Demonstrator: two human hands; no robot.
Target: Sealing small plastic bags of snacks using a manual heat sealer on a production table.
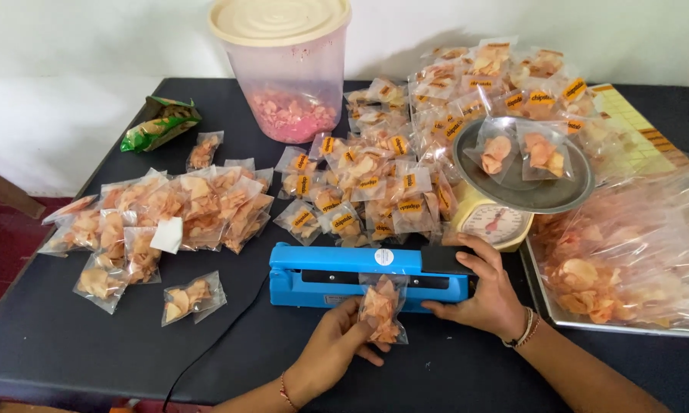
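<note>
My left hand (333, 348) grips a small clear packet of orange chips (381, 307), whose open top lies in the jaw of a blue heat sealer (337, 274) at the table's front. My right hand (478, 294) rests on the black handle end of the sealer, fingers curled over it, pressing the arm down. The sealer's black cord (222, 336) runs off toward the front left edge.
Piles of filled chip packets (169, 214) lie left and centre (360, 183), more at the back right. A yellow kitchen scale (505, 206) holds two packets. A lidded plastic tub (287, 69) stands at the back; a big bag of chips (627, 260) lies on a tray right.
</note>
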